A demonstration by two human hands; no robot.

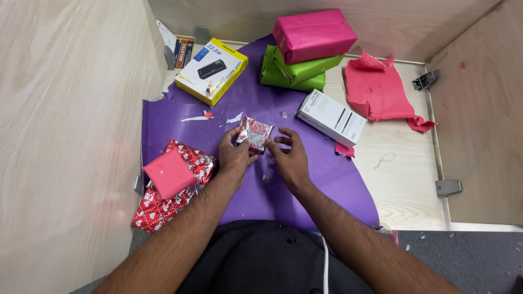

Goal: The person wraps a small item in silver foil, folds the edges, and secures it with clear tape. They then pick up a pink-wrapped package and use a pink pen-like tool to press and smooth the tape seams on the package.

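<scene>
Both hands (261,152) on small foil-wrapped packet (254,133), purple sheet (180,122) beneath.

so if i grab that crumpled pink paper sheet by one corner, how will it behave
The pink paper sheet would probably hang floppy, since it lies creased and torn-edged. It looks thin, so likely very light. Pushed, it may slide or bunch on the smooth wooden table.
</scene>
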